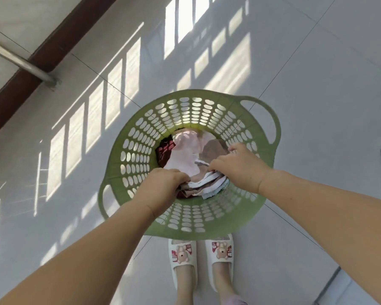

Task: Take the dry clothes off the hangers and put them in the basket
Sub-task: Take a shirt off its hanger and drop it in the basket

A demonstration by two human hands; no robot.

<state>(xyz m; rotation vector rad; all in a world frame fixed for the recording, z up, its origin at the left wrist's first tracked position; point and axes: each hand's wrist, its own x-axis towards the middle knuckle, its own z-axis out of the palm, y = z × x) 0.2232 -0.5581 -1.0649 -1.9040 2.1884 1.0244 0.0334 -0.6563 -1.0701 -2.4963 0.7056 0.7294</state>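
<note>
- Left hand [163,186]: fingers curled, gripping the near end of a folded bundle of clothes [207,183] held over the basket's opening.
- Right hand [238,166]: fingers curled, pinching the same bundle at its 3 o'clock end.
- Bundle of clothes: brown, white and pale blue layers, lying between the two hands.
- Green basket [141,137]: round, perforated wall, handles at 2 and 8 o'clock; stands on the tiled floor [317,106].
- Pink garment [183,155]: inside the basket, beyond the bundle, with a dark red piece [164,150] at its 9 o'clock.
- White slippers [182,258]: at the basket's 6 o'clock, on the person's feet.
- Metal pole [20,61]: at 10 o'clock, meeting the floor.
</note>
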